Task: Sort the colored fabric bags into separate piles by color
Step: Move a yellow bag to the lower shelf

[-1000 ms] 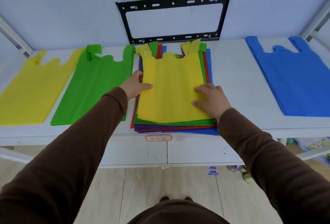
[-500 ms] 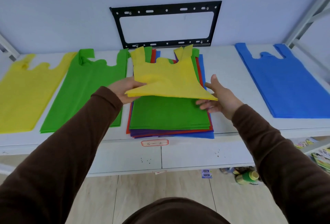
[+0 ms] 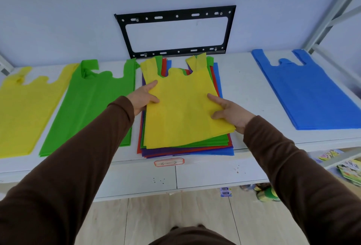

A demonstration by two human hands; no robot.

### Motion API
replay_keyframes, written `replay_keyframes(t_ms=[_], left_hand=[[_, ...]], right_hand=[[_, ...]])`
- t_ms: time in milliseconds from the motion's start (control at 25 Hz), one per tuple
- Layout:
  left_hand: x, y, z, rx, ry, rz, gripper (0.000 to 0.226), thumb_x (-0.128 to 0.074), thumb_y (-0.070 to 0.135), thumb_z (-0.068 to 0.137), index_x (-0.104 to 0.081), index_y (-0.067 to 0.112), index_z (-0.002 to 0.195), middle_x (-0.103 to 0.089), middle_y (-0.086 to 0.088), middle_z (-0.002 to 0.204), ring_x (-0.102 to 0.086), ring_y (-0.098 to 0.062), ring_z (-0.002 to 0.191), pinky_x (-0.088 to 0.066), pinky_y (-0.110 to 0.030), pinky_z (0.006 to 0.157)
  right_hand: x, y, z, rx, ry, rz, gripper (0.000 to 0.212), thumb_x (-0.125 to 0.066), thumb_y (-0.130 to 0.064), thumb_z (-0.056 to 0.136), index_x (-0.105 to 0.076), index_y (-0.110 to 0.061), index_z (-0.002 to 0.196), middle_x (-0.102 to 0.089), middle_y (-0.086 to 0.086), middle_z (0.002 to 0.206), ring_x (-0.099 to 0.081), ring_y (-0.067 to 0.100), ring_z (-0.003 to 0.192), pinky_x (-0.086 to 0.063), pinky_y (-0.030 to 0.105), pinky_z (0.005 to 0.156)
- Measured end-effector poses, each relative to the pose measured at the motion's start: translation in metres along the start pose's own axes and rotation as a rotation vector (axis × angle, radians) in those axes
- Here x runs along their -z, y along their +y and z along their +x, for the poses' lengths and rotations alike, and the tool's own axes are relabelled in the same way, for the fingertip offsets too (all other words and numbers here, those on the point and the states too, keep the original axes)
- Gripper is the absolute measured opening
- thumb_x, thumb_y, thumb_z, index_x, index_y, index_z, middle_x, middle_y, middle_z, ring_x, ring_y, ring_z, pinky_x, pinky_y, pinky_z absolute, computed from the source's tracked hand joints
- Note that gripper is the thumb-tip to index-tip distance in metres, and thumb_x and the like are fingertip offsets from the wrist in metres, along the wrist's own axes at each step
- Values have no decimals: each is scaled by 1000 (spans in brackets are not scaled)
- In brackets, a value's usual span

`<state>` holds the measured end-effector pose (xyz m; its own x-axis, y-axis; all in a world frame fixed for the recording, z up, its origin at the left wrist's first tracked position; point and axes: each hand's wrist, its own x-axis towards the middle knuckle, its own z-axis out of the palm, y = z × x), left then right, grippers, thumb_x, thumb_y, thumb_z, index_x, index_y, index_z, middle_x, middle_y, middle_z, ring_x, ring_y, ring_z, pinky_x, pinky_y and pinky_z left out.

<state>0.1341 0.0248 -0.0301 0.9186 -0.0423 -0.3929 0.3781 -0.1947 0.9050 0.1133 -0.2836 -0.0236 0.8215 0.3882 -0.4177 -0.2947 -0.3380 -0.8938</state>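
Observation:
A yellow fabric bag (image 3: 183,108) lies on top of a mixed stack (image 3: 187,150) of green, purple, red and blue bags at the middle of the white shelf (image 3: 246,88). My left hand (image 3: 143,97) pinches the yellow bag's left edge. My right hand (image 3: 232,114) grips its right edge near the front corner, which rides over my palm. Sorted bags lie spread out: a yellow one (image 3: 25,108) at far left, a green one (image 3: 93,104) beside it, and a blue one (image 3: 310,92) at the right.
A black metal bracket (image 3: 175,13) hangs on the wall behind the stack. A red-framed label (image 3: 169,162) sits on the shelf's front edge. Slanted shelf posts (image 3: 332,10) rise at the right. Printed packets (image 3: 349,168) and a bottle (image 3: 263,194) lie lower right.
The yellow bag lay flat under both hands, then its front edge rose off the green bag beneath. Now it sits lower and flatter again, held at both side edges.

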Motion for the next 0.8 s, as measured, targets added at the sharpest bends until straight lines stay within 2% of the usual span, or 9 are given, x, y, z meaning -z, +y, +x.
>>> replay_keyframes(t_ms=[120, 280, 400, 520, 600, 680, 800], left_hand=[[12, 5, 6, -65, 35, 70, 88, -59, -11, 85, -20, 29, 154, -23, -4, 160, -48, -29, 129, -51, -41, 99], [30, 22, -20, -205, 119, 217, 92, -63, -3, 82, -20, 38, 152, -21, -1, 161, -34, -26, 141, -37, -46, 112], [39, 30, -73, -348, 242, 268, 90, -61, -4, 84, -19, 39, 152, -20, 2, 161, -32, -18, 142, -35, -39, 114], [42, 4, -154, -419, 326, 255, 94, -64, 4, 78, -21, 49, 149, -19, 9, 161, -26, -12, 145, -28, -39, 118], [34, -33, -210, -415, 369, 199, 93, -63, 8, 74, -24, 56, 144, -26, 15, 157, -32, -9, 143, -30, -41, 117], [21, -80, -263, -390, 434, 145, 91, -61, 4, 78, -25, 55, 144, -32, 19, 153, -41, -3, 136, -39, -37, 110], [3, -157, -328, -271, 542, 16, 85, -57, -6, 88, -28, 50, 145, -38, 21, 146, -51, 9, 119, -50, -24, 95]], right_hand=[[-2, -10, -4, 30, 28, 75, 71, -54, 0, 92, -33, -35, 150, -44, 6, 146, -60, 33, 113, -55, 40, 91], [-23, -30, -27, 177, 96, 67, 72, -54, 2, 93, -32, -35, 150, -49, -1, 140, -64, 23, 97, -59, 33, 80], [-47, -34, -57, 329, 104, 57, 75, -54, 4, 91, -33, -39, 149, -47, -7, 144, -62, 19, 111, -56, 35, 92], [-78, -15, -103, 437, 46, 12, 77, -55, 5, 91, -33, -41, 149, -42, -15, 147, -55, 4, 120, -50, 26, 98], [-103, 8, -129, 461, -20, -11, 77, -56, 4, 91, -32, -40, 149, -37, -16, 151, -48, 3, 130, -45, 26, 105], [-133, 40, -149, 464, -79, -52, 77, -59, 3, 91, -30, -37, 150, -34, -14, 153, -41, 4, 136, -38, 28, 112], [-179, 91, -169, 401, -206, -111, 79, -58, 4, 91, -27, -36, 152, -31, -11, 155, -41, 10, 137, -40, 28, 111]])
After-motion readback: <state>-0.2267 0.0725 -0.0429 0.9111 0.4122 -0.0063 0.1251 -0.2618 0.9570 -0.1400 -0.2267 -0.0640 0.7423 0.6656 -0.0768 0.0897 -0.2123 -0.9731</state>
